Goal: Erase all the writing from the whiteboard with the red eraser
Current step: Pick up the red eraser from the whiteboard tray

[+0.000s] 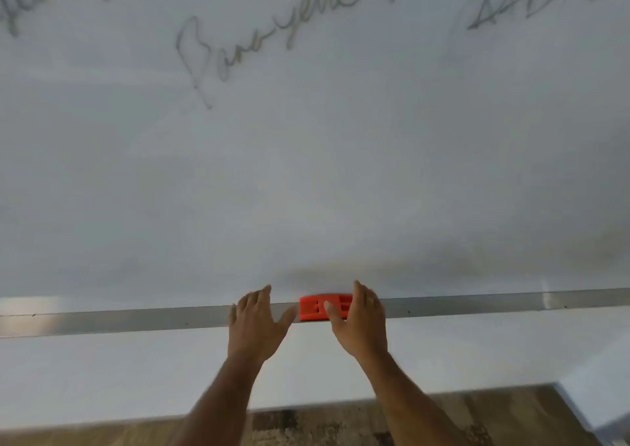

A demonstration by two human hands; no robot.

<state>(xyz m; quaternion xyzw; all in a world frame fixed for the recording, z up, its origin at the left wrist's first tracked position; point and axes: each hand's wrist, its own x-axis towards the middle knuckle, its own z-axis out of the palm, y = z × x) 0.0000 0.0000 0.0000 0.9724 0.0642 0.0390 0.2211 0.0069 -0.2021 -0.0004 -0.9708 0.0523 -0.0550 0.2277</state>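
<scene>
The whiteboard [306, 172] fills most of the view, with grey handwriting [238, 33] across its upper part. The red eraser [315, 307] lies on the metal ledge [136, 319] along the board's bottom edge. My right hand [359, 319] covers the eraser's right end, thumb resting on its front and fingers reaching over the top. My left hand [257, 323] hovers just left of the eraser with fingers spread, holding nothing. The picture is blurred by motion.
Below the ledge is a plain white wall [136, 377]. A strip of wood-patterned floor [341, 421] runs along the bottom of the view. A wall corner shows at the lower right.
</scene>
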